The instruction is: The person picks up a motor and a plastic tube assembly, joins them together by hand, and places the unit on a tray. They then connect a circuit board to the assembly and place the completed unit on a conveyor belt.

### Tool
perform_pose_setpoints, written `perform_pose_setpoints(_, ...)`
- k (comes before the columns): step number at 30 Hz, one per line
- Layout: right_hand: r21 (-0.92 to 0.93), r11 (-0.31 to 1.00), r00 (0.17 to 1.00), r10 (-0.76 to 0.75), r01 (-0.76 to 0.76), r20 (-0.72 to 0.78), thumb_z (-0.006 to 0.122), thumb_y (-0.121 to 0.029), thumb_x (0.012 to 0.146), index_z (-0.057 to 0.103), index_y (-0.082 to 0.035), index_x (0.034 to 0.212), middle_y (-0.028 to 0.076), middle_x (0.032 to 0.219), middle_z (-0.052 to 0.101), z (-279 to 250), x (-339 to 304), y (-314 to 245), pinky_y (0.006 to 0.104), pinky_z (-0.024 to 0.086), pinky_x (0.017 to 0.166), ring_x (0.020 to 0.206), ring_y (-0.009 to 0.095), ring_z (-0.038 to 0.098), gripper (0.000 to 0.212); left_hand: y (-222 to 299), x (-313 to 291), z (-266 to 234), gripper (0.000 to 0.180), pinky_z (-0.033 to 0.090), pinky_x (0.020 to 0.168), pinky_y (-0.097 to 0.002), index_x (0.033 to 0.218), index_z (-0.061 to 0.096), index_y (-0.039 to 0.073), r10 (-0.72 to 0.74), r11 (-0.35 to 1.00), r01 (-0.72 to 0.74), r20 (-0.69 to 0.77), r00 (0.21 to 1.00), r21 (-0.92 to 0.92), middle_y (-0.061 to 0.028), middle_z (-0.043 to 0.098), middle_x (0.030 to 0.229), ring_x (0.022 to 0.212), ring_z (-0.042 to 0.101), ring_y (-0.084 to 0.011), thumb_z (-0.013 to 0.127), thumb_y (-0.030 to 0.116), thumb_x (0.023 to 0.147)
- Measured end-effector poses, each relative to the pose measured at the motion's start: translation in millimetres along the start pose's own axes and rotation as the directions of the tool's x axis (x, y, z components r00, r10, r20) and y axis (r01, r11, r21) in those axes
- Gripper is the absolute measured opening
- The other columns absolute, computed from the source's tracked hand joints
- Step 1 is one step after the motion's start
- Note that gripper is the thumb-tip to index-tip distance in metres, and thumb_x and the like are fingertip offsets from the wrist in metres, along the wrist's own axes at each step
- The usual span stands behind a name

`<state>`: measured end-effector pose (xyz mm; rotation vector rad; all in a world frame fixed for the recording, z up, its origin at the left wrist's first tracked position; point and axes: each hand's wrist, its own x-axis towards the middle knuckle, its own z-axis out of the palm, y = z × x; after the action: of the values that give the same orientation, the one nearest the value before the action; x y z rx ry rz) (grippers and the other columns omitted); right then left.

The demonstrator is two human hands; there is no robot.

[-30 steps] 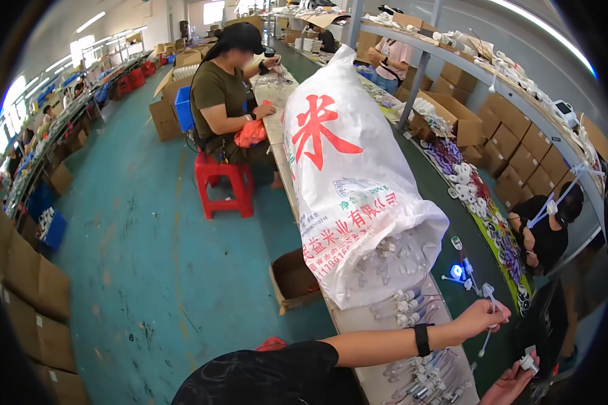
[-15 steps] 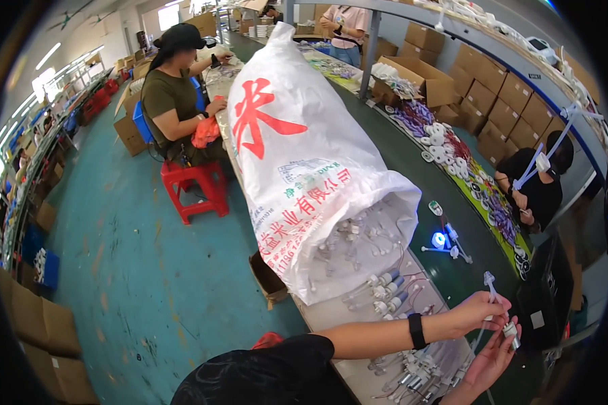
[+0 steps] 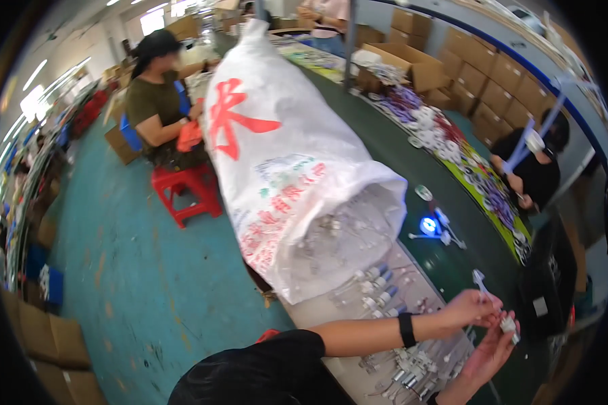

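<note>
My left hand (image 3: 469, 309), with a black wristband on that arm, pinches a thin white cable with a small plug (image 3: 479, 278) at its upper end. My right hand (image 3: 492, 349) is just below it, fingers closed on a small white connector piece (image 3: 507, 325). Both hands hover over the right end of a pale workbench (image 3: 344, 317), where several white and metal cable parts (image 3: 378, 297) lie in loose rows. A big white woven sack (image 3: 284, 162) with a red mark lies along the bench, its open mouth toward my hands.
A person in an olive shirt sits on a red stool (image 3: 182, 192) to the left. Another person in black (image 3: 530, 172) works at the green table (image 3: 398, 162) on the right, near a glowing blue light (image 3: 427, 225). Cardboard boxes (image 3: 500, 74) line the shelves.
My right hand has come up to meet the left one, and both now hold the cable parts together. My view has swung, so the sack appears larger and closer.
</note>
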<state>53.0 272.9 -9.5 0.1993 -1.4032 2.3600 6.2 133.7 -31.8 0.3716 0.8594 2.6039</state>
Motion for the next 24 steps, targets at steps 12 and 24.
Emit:
perform_pose_setpoints(12,0.308,0.932,0.975,0.216,-0.191,-0.047,0.058,-0.009,0.097,0.051,0.002,0.125,0.021,0.133,0.054,16.1,1.7,12.5,0.0404,0.050,0.102,0.117,0.031,0.059,0.030,13.7,-6.2,1.2,0.023,0.054,0.084,-0.0294,0.108,0.064,0.000,-0.077,0.997,0.075,-0.177,0.981,-0.017,-0.0082,0.068,0.102,0.090,0.065,-0.0146,0.061,0.020,0.097)
perform_pose_setpoints(24,0.242,0.949,0.978,0.208,-0.203,0.008,0.063,-0.004,0.093,0.051,-0.001,0.124,0.020,0.133,0.054,19.7,-0.3,20.8,0.0414,0.048,0.103,0.118,0.028,0.057,0.034,17.5,-10.1,-1.8,0.023,0.053,0.084,-0.0282,0.110,0.065,0.000,-0.037,0.999,0.041,-0.174,0.984,0.022,-0.0067,0.068,0.100,0.087,0.064,-0.0126,0.060,0.019,0.098)
